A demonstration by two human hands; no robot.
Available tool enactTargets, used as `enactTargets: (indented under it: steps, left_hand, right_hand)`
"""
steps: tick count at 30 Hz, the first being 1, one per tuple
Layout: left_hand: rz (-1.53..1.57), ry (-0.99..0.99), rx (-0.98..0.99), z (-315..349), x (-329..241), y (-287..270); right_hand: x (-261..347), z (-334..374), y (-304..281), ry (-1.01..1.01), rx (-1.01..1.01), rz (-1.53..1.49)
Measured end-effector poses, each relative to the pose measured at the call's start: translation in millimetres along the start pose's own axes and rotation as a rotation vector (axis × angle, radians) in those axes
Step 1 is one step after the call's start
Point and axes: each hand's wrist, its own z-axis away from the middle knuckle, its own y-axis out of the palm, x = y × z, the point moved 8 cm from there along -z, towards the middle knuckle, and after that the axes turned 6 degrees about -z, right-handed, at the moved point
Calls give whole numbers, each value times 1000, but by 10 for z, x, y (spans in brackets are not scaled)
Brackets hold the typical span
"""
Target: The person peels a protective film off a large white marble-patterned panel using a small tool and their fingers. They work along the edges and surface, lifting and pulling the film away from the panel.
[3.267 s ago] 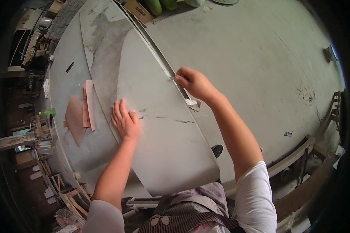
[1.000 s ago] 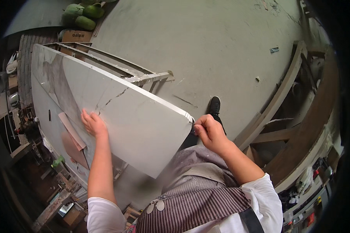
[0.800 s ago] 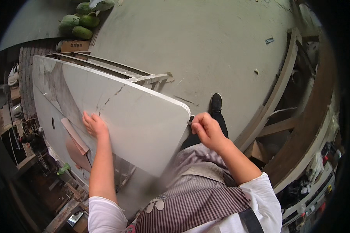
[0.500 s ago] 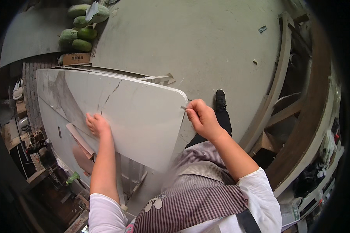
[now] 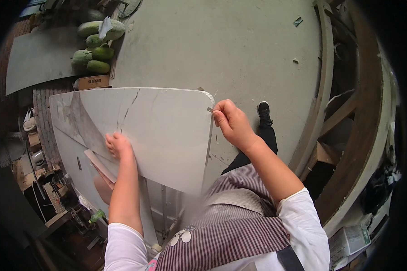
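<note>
A large white slab (image 5: 167, 140) with grey marble-like veins lies in front of me, its far right corner rounded. My left hand (image 5: 119, 145) rests on top of it near a dark vein, fingers loosely bent and holding nothing. At the slab's right edge, just below the rounded corner, my right hand (image 5: 230, 118) pinches a small thin metal blade (image 5: 210, 109). The blade's tip meets the edge, and the rest of it is hidden in my fingers.
Several green melons (image 5: 98, 67) and a cardboard box (image 5: 93, 82) sit beyond the slab at far left. A pinkish-brown piece (image 5: 99, 168) lies by my left forearm. Tools (image 5: 68, 192) crowd the left side. A wooden frame (image 5: 355, 122) runs along the right.
My right hand and the blade have shifted slightly up along the edge, toward the rounded corner. The pale framework beyond the slab's far edge is now mostly hidden. My left hand stays on the slab.
</note>
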Motion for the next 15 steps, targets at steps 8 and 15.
enactTargets:
  steps: [8, 15]
  left_hand:
    - [23, -22, 20, -35, 7, 50]
    - [56, -15, 29, -43, 9, 45]
  right_hand:
    - [56, 718, 365, -74, 141, 96]
    - [39, 1421, 716, -122, 206, 84]
